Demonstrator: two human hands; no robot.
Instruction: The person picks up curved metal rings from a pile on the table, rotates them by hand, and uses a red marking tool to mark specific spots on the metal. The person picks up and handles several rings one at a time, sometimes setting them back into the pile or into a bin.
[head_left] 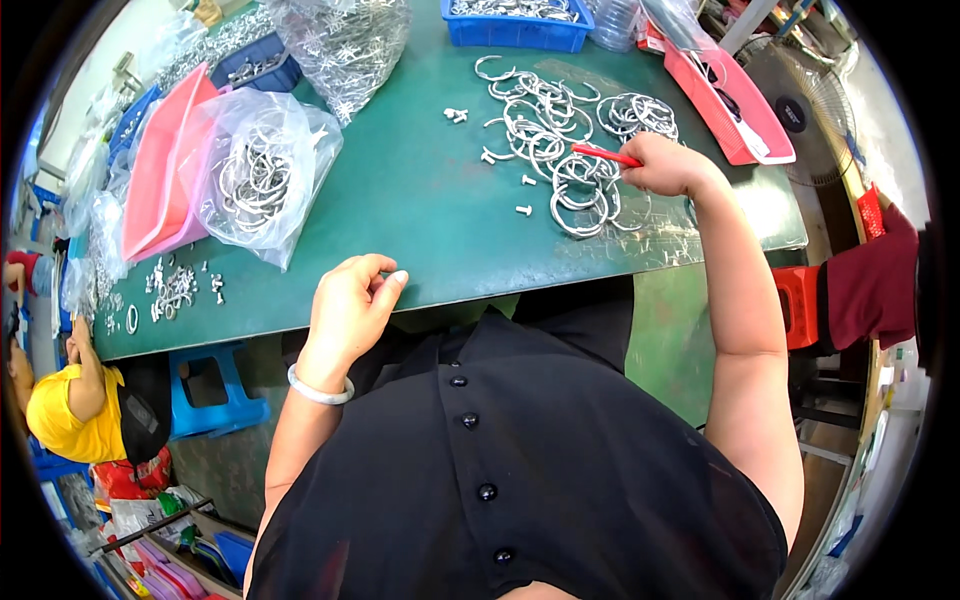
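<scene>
My right hand [664, 165] is closed around a slim red stick-shaped tool [606, 154], which points left over a spread of silver metal rings [545, 120]. Its exact kind cannot be told. Several of the rings overlap in a loose heap, and a tighter bunch of rings [638, 113] sits just beyond my hand. Near the table's front edge, my left hand [350, 305] hovers with loosely bent fingers, thumb apart, and nothing visible in it. Small silver screws or studs [524, 210] lie left of the rings.
On the green table [420, 180] stand a blue tray [518, 30], a pink basket [712, 100], a clear bag of rings [300, 190], pink bins [165, 165] and a bag of metal parts [345, 50]. Small fittings [175, 288] lie front left. A person in yellow [75, 410] sits left.
</scene>
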